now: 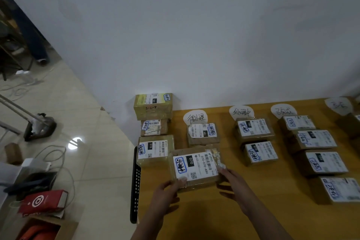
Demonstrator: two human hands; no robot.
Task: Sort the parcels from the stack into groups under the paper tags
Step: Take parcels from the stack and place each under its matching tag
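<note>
A brown cardboard parcel (pixel 196 167) with a white label reading 070 is gripped between my left hand (pixel 167 195) at its near-left corner and my right hand (pixel 233 183) at its near-right edge. It sits low over the wooden table (pixel 224 216), below the first paper tag (pixel 195 118). Another parcel (pixel 202 133) lies under that tag. At the table's left edge is the stack (pixel 154 128) of three parcels. Two parcels (pixel 255 140) lie under the second tag (pixel 241 112), and several (pixel 315 154) under the third tag (pixel 283 111).
A fourth tag (pixel 338 104) with a parcel is at the far right. A white wall (pixel 194 35) backs the table. A black perforated strip (pixel 135 187) runs along the table's left edge. On the floor to the left are cables, a red box (pixel 43 201) and a stand base.
</note>
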